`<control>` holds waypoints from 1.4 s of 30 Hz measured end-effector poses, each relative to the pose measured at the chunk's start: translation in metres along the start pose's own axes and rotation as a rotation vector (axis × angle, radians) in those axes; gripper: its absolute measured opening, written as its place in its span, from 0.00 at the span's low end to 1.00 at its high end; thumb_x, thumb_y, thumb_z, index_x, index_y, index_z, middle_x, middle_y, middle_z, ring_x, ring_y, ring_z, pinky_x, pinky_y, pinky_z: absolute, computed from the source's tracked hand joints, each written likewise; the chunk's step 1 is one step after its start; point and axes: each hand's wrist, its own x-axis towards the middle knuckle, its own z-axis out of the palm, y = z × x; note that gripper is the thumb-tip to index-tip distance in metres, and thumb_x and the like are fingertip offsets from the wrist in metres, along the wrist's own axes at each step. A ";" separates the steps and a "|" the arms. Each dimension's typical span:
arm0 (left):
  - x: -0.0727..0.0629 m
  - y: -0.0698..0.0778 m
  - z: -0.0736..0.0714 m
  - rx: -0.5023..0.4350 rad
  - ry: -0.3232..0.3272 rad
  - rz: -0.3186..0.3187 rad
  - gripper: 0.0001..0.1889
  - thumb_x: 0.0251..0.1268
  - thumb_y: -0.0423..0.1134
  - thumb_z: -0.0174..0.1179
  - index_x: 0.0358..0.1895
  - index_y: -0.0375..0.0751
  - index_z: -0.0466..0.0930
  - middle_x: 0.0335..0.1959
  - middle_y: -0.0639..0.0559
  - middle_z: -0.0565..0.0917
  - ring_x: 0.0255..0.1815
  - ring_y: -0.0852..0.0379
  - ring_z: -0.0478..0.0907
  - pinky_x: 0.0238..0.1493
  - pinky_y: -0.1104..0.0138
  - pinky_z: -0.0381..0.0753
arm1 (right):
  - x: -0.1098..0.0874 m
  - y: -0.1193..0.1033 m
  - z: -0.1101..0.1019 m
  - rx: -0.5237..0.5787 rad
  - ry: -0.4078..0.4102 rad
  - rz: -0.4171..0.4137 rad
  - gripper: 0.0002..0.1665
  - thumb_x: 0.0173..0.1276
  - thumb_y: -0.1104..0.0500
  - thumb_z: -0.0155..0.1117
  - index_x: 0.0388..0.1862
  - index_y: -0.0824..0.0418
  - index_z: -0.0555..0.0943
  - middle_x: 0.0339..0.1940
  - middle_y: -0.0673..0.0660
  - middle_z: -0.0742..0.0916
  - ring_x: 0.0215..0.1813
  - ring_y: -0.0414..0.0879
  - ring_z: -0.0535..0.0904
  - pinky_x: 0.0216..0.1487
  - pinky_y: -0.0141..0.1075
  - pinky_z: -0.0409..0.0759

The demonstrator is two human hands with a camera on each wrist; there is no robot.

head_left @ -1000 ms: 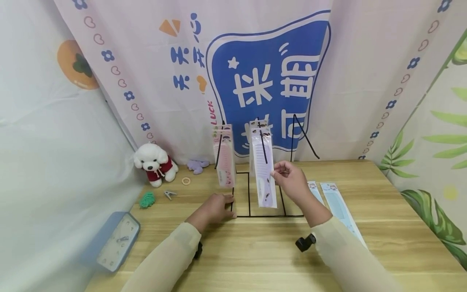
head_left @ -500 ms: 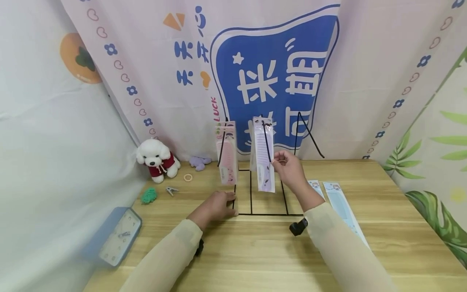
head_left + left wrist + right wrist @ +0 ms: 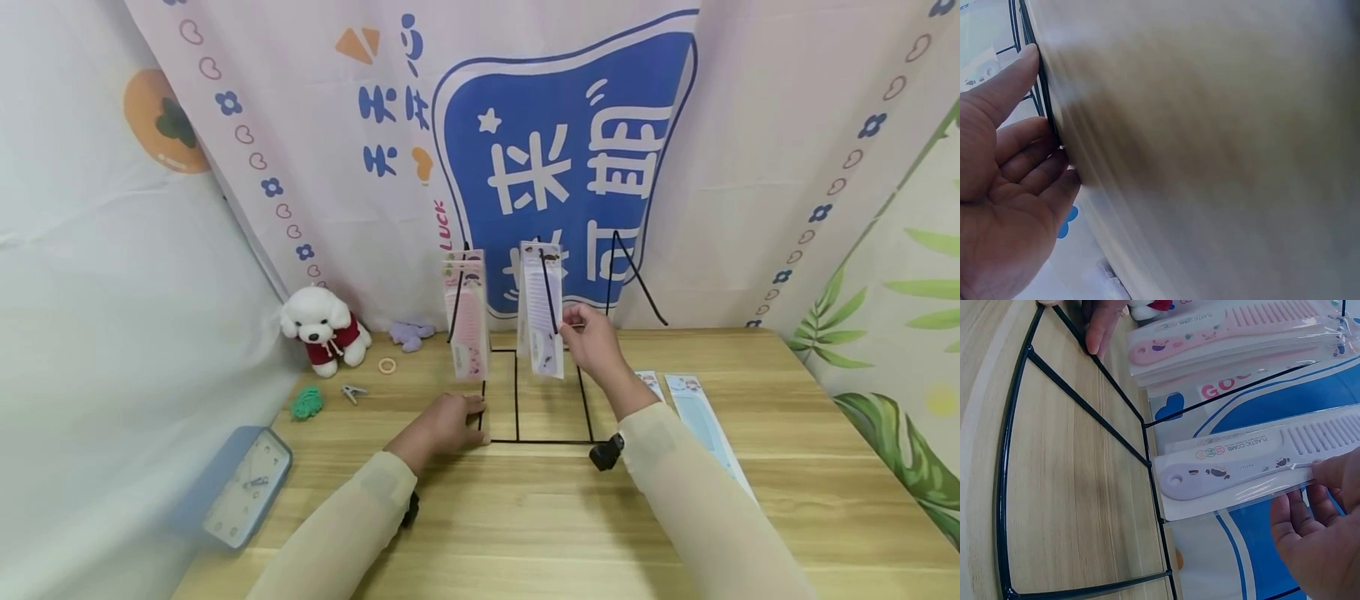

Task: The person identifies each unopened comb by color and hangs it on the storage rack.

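Observation:
My right hand (image 3: pixel 592 340) pinches the right edge of a purple comb (image 3: pixel 1222 472) in a clear packet, between thumb and fingers. The packet hangs on the middle hook of a black wire display rack (image 3: pixel 552 442), with another packet behind it. On the left hook hang several pink packaged combs (image 3: pixel 469 325). Down at the rack's left base corner, my left hand (image 3: pixel 448 423) rests its thumb and fingertips on the wire, thumb and fingers spread apart. That hand's fingers reach the base wire (image 3: pixel 1044 94) in the left wrist view. The right hook (image 3: pixel 637 279) carries nothing.
Blue packaged combs (image 3: pixel 705 425) lie on the wooden table (image 3: pixel 525 517) right of the rack. A white plush dog (image 3: pixel 318 325), purple clip (image 3: pixel 411 335), wooden ring (image 3: pixel 386 366), green cord bundle (image 3: pixel 306 402), small metal clip (image 3: pixel 353 392) and blue clock (image 3: pixel 247 487) are at left.
The purple comb packet has moved back along the middle hook toward the packet behind it, my right hand moving with it. My left hand keeps its place at the rack base.

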 end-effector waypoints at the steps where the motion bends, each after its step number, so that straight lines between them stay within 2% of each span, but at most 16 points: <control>1: 0.000 0.000 0.000 0.000 -0.001 0.000 0.35 0.71 0.48 0.77 0.76 0.38 0.78 0.81 0.45 0.75 0.84 0.40 0.68 0.86 0.50 0.67 | 0.001 0.001 0.000 -0.007 0.002 0.002 0.14 0.84 0.60 0.60 0.59 0.68 0.81 0.57 0.67 0.87 0.61 0.61 0.87 0.61 0.50 0.89; 12: 0.000 0.000 0.000 -0.007 -0.001 -0.007 0.36 0.70 0.47 0.77 0.77 0.38 0.78 0.81 0.45 0.75 0.84 0.41 0.68 0.86 0.50 0.67 | 0.008 0.005 0.002 -0.020 0.012 0.011 0.14 0.85 0.59 0.61 0.59 0.67 0.82 0.56 0.66 0.88 0.59 0.59 0.84 0.60 0.49 0.86; 26: 0.001 -0.003 -0.001 -0.003 -0.015 -0.017 0.36 0.71 0.48 0.76 0.78 0.40 0.77 0.83 0.45 0.73 0.86 0.42 0.66 0.87 0.50 0.66 | 0.005 0.002 0.004 -0.004 0.006 -0.023 0.12 0.85 0.60 0.61 0.58 0.65 0.84 0.56 0.65 0.88 0.59 0.59 0.85 0.62 0.50 0.86; 32: 0.001 -0.001 -0.001 0.003 -0.017 -0.015 0.36 0.71 0.49 0.76 0.78 0.41 0.77 0.83 0.47 0.73 0.86 0.41 0.66 0.86 0.50 0.66 | -0.011 0.006 -0.009 0.020 -0.040 -0.029 0.14 0.85 0.56 0.63 0.57 0.65 0.84 0.53 0.63 0.88 0.55 0.55 0.83 0.55 0.42 0.83; 39: 0.000 0.000 0.000 -0.009 -0.015 -0.015 0.35 0.71 0.49 0.76 0.78 0.41 0.77 0.83 0.47 0.73 0.86 0.42 0.66 0.87 0.50 0.66 | -0.046 0.012 -0.046 -0.056 -0.098 -0.019 0.21 0.85 0.48 0.64 0.63 0.62 0.82 0.58 0.62 0.87 0.62 0.56 0.83 0.63 0.47 0.83; 42: 0.000 0.000 0.000 -0.008 -0.013 -0.011 0.35 0.72 0.49 0.75 0.77 0.41 0.78 0.82 0.46 0.73 0.85 0.41 0.67 0.86 0.50 0.66 | -0.061 0.016 -0.065 -0.053 -0.101 -0.019 0.24 0.84 0.46 0.66 0.63 0.63 0.82 0.59 0.63 0.87 0.62 0.56 0.83 0.61 0.37 0.85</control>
